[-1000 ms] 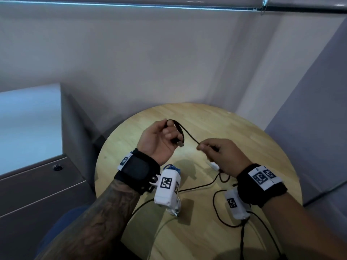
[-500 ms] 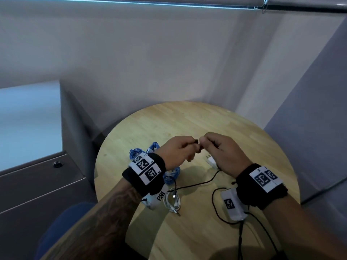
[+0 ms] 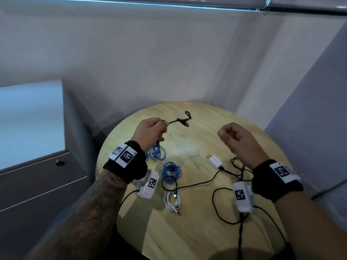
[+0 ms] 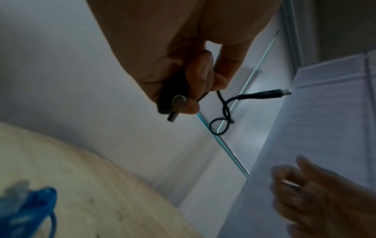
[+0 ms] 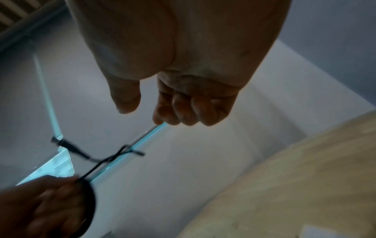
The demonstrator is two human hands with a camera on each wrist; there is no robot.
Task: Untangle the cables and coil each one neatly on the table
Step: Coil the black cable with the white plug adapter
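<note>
Nearby, blue cables [image 3: 171, 170], white charger [image 3: 215, 161], table [image 3: 197, 231].

Two blue coils [image 3: 155, 153] [image 3: 171, 170], one white coil [image 3: 172, 200] (one charger [image 3: 215, 161]).

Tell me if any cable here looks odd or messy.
Yes. The short black cable gripped by the left hand has a small knotted loop near its free plug. The right hand holds nothing.

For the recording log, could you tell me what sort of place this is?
Probably a small office corner: a round wooden table set against plain walls, with a grey lockable cabinet beside it.
</note>
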